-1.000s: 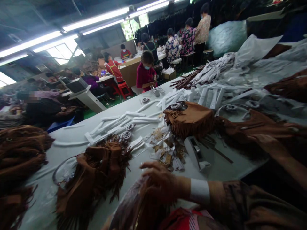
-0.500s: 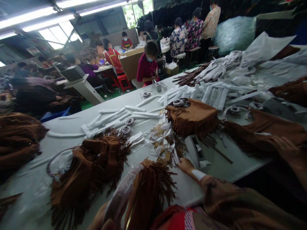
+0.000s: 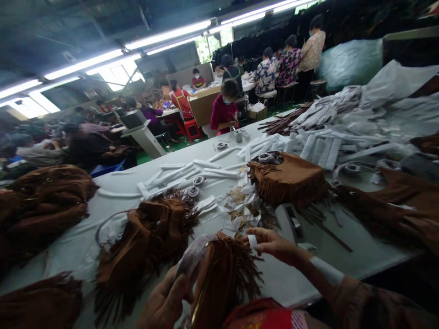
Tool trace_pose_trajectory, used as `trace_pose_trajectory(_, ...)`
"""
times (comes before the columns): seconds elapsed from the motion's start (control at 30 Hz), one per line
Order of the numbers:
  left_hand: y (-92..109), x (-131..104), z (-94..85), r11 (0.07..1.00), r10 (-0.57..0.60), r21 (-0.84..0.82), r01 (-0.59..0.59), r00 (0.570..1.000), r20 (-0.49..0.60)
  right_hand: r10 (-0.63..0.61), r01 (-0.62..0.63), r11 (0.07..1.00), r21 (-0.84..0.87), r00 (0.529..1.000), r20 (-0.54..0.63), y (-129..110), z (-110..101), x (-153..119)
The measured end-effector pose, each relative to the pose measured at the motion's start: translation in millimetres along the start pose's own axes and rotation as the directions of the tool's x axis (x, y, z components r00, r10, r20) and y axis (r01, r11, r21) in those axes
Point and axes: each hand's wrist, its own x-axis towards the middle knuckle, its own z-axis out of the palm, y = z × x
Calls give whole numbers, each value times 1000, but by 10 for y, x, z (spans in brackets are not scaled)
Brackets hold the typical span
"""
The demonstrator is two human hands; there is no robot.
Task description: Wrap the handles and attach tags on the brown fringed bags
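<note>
A brown fringed handbag (image 3: 219,274) stands near the front edge in front of me, its strap (image 3: 195,256) wrapped in clear plastic. My left hand (image 3: 168,297) is closed around that wrapped strap at the bag's left side. My right hand (image 3: 272,244) hovers beside the fringe, pinching a small white slip (image 3: 253,241) that looks like a paper label. Just beyond it lies a heap of white and tan tags (image 3: 240,205). A grey tape dispenser (image 3: 288,221) stands to the right of this hand.
More brown fringed bags lie left (image 3: 137,246), far left (image 3: 55,192) and behind the tags (image 3: 291,176). White wrapped strips (image 3: 192,173) spread across the table (image 3: 161,160). At right, another person's hand (image 3: 421,228) rests on a brown bag (image 3: 387,201). A person in magenta (image 3: 222,112) sits opposite.
My right hand has moved from the tag heap toward the bag, bringing the white slip. My left hand has come further into view at the strap. The view has shifted left and upward.
</note>
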Motion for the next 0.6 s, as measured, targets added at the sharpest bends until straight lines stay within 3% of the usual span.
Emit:
trace_pose_trajectory(0.1,-35,3,-6,998,-18,-53,19,999,32,-128,148,959,-243,987,96,-259,256,5)
trace_pose_trajectory(0.23,-74,-46,1,995,-8,-95,11,1000,28,-233,342,903,-260,898,373,-488,501,16)
trace_pose_trajectory(0.3,-88,-82,9,993,-7,-117,8,1000,5,-265,402,848,-345,886,381,-547,584,43)
trace_pose_trajectory(0.37,-105,-113,18,992,-9,-123,7,1000,-17,-354,479,698,-533,877,325,-580,644,82)
trace_pose_trajectory(0.47,-132,-146,34,992,-11,-125,8,1000,-24,-522,554,454,-698,800,296,-604,727,138)
trace_pose_trajectory(0.5,-138,-153,42,991,-10,-135,7,1000,-23,-541,580,443,-683,781,313,-604,764,149)
trace_pose_trajectory(0.53,-141,-159,51,989,-8,-147,4,1000,-26,-533,598,494,-631,782,323,-601,809,155)
trace_pose_trajectory(0.6,-142,-168,69,986,-6,-167,0,999,-32,-446,554,709,-437,832,330,-588,921,144)
